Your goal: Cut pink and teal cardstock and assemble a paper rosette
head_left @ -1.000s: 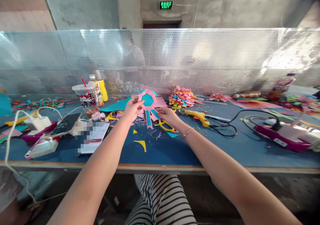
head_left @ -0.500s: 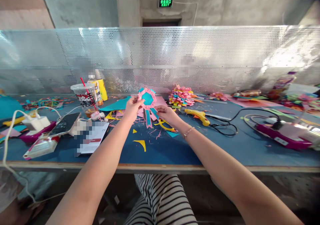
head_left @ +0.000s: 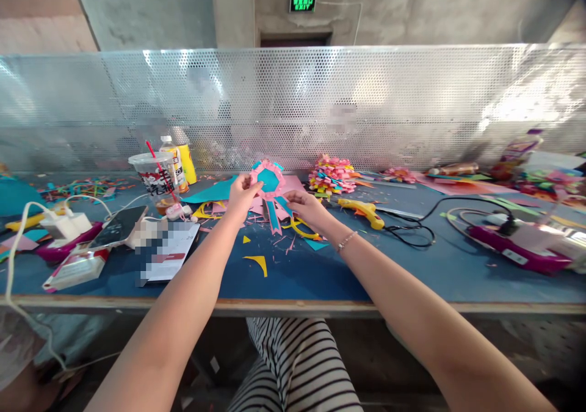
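Observation:
A paper rosette [head_left: 270, 180] with a blue centre and a folded pink rim is held up above the table. Two blue-and-pink ribbon tails [head_left: 273, 215] hang from its lower edge. My left hand [head_left: 244, 193] pinches the rosette's left rim, thumb on the front. With thumb and fingers closed, my right hand [head_left: 306, 206] grips the end of the right tail. Below that hand lie yellow-handled scissors [head_left: 303, 229], partly covered. Behind the rosette are pink and blue paper sheets. A heap of folded paper rosettes [head_left: 331, 175] stands to the right.
A yellow glue gun [head_left: 364, 212] with a black cable lies right of my hands, near a purple power strip [head_left: 517, 251]. At left are a plastic cup [head_left: 154, 183] with a straw, a phone [head_left: 119, 226] and a booklet [head_left: 173, 252]. A perforated metal screen [head_left: 284, 107] closes off the back.
The rosette has turned and tilted slightly in my left hand. Both hands keep their hold in nearly the same place.

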The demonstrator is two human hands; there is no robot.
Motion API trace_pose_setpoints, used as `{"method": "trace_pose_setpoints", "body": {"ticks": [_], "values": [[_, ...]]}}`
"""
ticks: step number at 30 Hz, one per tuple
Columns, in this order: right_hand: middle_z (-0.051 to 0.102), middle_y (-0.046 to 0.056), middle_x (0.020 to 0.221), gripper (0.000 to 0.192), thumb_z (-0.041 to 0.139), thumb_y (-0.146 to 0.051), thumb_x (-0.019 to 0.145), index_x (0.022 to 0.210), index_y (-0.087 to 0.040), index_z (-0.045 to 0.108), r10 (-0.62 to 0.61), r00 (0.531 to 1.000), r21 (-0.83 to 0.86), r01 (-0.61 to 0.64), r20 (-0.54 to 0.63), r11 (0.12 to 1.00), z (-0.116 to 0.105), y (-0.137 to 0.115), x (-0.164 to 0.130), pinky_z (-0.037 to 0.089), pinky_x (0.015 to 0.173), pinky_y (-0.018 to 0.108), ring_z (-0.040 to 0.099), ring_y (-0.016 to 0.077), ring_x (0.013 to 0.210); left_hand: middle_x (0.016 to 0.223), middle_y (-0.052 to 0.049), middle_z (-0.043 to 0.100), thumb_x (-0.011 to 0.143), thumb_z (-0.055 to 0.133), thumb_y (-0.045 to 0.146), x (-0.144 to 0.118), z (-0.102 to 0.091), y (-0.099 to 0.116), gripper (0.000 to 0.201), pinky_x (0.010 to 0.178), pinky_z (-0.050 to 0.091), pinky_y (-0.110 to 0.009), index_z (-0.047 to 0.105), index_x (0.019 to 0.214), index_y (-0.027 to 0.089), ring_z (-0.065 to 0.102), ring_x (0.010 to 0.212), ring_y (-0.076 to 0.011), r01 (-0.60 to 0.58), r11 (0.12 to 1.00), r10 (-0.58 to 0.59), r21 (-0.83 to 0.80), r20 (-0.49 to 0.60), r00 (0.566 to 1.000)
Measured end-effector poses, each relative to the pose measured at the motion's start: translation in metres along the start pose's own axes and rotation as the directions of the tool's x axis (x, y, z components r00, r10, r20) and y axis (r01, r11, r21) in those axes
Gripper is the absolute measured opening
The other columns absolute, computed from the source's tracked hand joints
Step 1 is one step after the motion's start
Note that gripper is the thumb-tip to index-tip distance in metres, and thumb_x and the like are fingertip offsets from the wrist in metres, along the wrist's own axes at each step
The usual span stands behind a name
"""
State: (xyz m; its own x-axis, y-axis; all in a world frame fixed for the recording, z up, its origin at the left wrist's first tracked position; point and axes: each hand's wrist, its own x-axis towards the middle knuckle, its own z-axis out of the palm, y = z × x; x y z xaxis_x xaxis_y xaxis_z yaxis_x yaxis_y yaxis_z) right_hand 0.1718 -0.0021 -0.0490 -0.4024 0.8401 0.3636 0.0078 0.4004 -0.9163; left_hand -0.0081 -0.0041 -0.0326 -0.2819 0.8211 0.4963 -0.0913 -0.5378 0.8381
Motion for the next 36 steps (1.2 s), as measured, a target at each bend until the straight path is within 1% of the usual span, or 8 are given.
{"method": "trace_pose_setpoints", "body": {"ticks": [3, 8, 15, 19, 27, 32, 34, 36], "values": [[0.057, 0.0, 0.08, 0.019, 0.057, -0.023, 0.063, 0.082, -0.017, 0.057, -0.022, 1.0, 0.026, 0.021, 0.01, 0.999, 0.001, -0.003, -0.001, 0.038, 0.057, 0.019, 0.049, 0.0078, 0.065, 0.064, 0.003, 0.052, 0.057, 0.07, 0.028, 0.001, 0.0, -0.002, 0.027, 0.052, 0.041, -0.02, 0.051, 0.073, 0.017, 0.05, 0.056, -0.0082, -0.025, 0.999, 0.025, 0.029, 0.0, 1.0], [0.054, -0.002, 0.075, 0.014, 0.056, -0.019, 0.061, 0.075, -0.017, 0.055, -0.013, 1.0, 0.086, 0.013, 0.008, 0.996, 0.002, -0.014, -0.006, 0.035, 0.054, 0.019, 0.045, 0.0066, 0.061, 0.065, 0.003, 0.053, 0.057, 0.07, 0.027, -0.001, 0.001, 0.0, 0.028, 0.054, 0.043, -0.021, 0.051, 0.075, 0.017, 0.052, 0.057, -0.009, 0.003, 1.0, -0.003, -0.002, 0.024, 1.0], [0.053, -0.002, 0.073, 0.019, 0.051, -0.016, 0.055, 0.074, -0.017, 0.053, 0.064, 0.998, 0.133, -0.062, -0.009, 0.989, 0.004, -0.025, -0.009, 0.036, 0.054, 0.019, 0.047, 0.0083, 0.063, 0.061, 0.004, 0.051, 0.058, 0.071, 0.026, -0.005, 0.005, 0.005, 0.027, 0.052, 0.041, -0.02, 0.05, 0.073, 0.018, 0.049, 0.054, -0.0079, -0.021, 0.999, 0.022, -0.026, 0.041, 0.999], [0.055, 0.0, 0.08, 0.027, 0.051, -0.014, 0.053, 0.079, -0.017, 0.055, 0.027, 1.0, 0.17, -0.027, 0.006, 0.985, 0.004, -0.019, -0.006, 0.039, 0.061, 0.02, 0.049, 0.009, 0.069, 0.061, 0.004, 0.051, 0.058, 0.07, 0.024, -0.006, 0.006, 0.006, 0.025, 0.054, 0.04, -0.021, 0.049, 0.071, 0.018, 0.048, 0.054, -0.0078, -0.045, 0.999, 0.045, -0.009, 0.042, 0.998], [0.052, -0.001, 0.078, 0.021, 0.062, -0.026, 0.06, 0.077, -0.018, 0.053, -0.025, 0.999, 0.139, 0.021, 0.031, 0.99, 0.0, -0.019, -0.006, 0.04, 0.065, 0.022, 0.049, 0.0095, 0.07, 0.056, 0.005, 0.047, 0.057, 0.072, 0.021, -0.006, 0.008, 0.005, 0.025, 0.053, 0.035, -0.019, 0.05, 0.066, 0.017, 0.044, 0.053, -0.0074, -0.062, 0.997, 0.059, 0.056, 0.05, 0.997], [0.051, -0.001, 0.072, 0.022, 0.064, -0.032, 0.066, 0.073, -0.018, 0.048, -0.158, 0.987, -0.068, 0.157, -0.009, 0.985, 0.001, -0.019, -0.006, 0.04, 0.063, 0.023, 0.047, 0.0097, 0.065, 0.058, 0.004, 0.047, 0.061, 0.071, 0.023, -0.009, 0.008, 0.006, 0.022, 0.056, 0.035, -0.02, 0.053, 0.073, 0.018, 0.046, 0.057, -0.0088, -0.136, 0.988, 0.127, 0.077, 0.107, 0.986], [0.049, -0.001, 0.068, 0.019, 0.06, -0.032, 0.07, 0.07, -0.018, 0.047, -0.236, 0.97, -0.229, 0.219, -0.053, 0.948, 0.0, -0.02, -0.006, 0.039, 0.061, 0.023, 0.047, 0.0103, 0.064, 0.062, 0.003, 0.05, 0.062, 0.07, 0.023, -0.011, 0.009, 0.009, 0.022, 0.059, 0.036, -0.021, 0.054, 0.075, 0.019, 0.049, 0.061, -0.0097, -0.164, 0.984, 0.153, 0.065, 0.139, 0.978], [0.05, 0.0, 0.07, 0.014, 0.056, -0.028, 0.073, 0.069, -0.018, 0.047, -0.346, 0.934, -0.4, 0.285, -0.086, 0.871, -0.004, -0.023, -0.007, 0.04, 0.061, 0.024, 0.047, 0.0117, 0.066, 0.069, 0.002, 0.053, 0.061, 0.071, 0.022, -0.013, 0.01, 0.013, 0.022, 0.063, 0.039, -0.022, 0.054, 0.075, 0.019, 0.052, 0.068, -0.0114, -0.172, 0.984, 0.161, 0.055, 0.17, 0.972]]}}
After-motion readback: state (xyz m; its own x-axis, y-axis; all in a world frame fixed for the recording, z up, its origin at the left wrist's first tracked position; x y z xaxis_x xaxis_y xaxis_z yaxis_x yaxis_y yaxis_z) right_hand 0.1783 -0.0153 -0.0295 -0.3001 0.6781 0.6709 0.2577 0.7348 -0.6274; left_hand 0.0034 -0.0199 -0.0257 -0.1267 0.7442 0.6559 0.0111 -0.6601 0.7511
